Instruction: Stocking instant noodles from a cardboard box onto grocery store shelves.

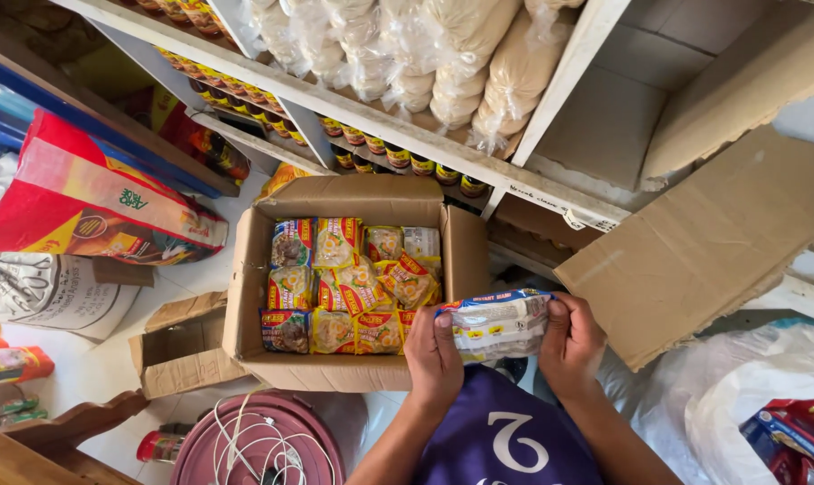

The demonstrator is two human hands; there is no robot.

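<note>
Gripping a pale, crinkly plastic noodle packet (499, 325) at both ends — left hand (435, 357), right hand (570, 346) — just beside the open brown cardboard box (245, 296) of packets.

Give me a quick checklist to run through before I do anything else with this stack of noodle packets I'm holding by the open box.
1. Both hands on the stack: ok. The left hand and right hand grip the packet stack at its two ends.
2. Stack held level: ok, roughly horizontal.
3. Cardboard box open: ok, flaps folded out.
4. Room in the box: not ok, the packets inside cover the visible layer.
5. Number of packets in the stack: cannot tell.
6. Free space on the shelf: cannot tell. The bagged goods fill the left bay.
</note>
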